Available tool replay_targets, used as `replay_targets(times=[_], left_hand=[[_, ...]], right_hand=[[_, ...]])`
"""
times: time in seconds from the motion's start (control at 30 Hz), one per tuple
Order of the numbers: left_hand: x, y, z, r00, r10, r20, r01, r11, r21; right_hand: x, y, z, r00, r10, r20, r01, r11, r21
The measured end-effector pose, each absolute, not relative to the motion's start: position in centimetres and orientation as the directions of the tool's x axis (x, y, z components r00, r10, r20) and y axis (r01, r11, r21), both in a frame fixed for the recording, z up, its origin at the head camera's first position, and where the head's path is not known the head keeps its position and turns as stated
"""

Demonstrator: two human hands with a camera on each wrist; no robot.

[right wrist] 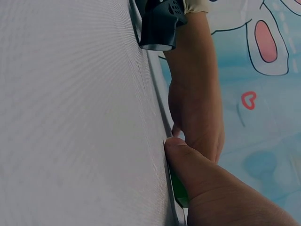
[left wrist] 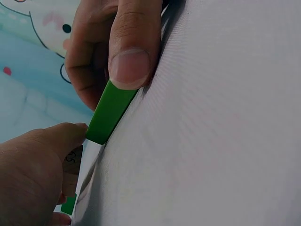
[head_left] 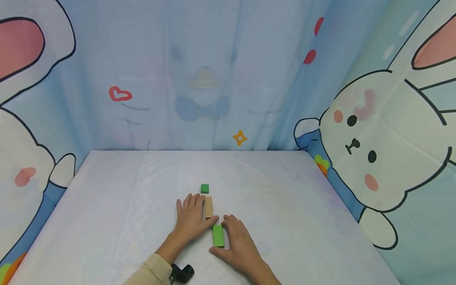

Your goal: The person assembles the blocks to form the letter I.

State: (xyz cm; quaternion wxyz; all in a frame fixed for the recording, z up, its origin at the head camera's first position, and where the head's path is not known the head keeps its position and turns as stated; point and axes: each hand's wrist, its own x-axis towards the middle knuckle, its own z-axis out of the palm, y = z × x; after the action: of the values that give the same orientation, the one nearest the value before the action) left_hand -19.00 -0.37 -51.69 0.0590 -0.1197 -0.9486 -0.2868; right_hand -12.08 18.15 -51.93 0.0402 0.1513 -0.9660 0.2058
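Observation:
In the head view a light green block (head_left: 218, 236) lies lengthwise on the table. My right hand (head_left: 239, 246) pinches it, thumb at the near end and fingertips by its far right corner. Ahead of it is a tan wooden block (head_left: 208, 208), held by my left hand (head_left: 192, 218), with the index finger along its far left side and the thumb across its near end. The left thumb meets the green block's end in the left wrist view, where the wooden block (left wrist: 73, 162) shows dark marks. A small green cube (head_left: 204, 189) sits beyond the left fingertips.
A white cloth covers the table (head_left: 285, 206). Hanging cloth with cartoon rabbits (head_left: 377, 150) surrounds its back and sides. A black wrist device (head_left: 182, 273) sticks out from the left wrist, beside the beige sleeve (head_left: 151, 271).

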Motion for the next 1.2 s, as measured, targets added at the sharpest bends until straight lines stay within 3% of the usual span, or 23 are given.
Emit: replay_targets(times=[1.2], left_hand=[[-18.64, 0.10, -51.52, -0.962, 0.170, 0.212, 0.261, 0.793, 0.550]], right_hand=[[-12.02, 17.96, -51.90, -0.957, -0.258, 0.132, -0.289, 0.882, -0.371]])
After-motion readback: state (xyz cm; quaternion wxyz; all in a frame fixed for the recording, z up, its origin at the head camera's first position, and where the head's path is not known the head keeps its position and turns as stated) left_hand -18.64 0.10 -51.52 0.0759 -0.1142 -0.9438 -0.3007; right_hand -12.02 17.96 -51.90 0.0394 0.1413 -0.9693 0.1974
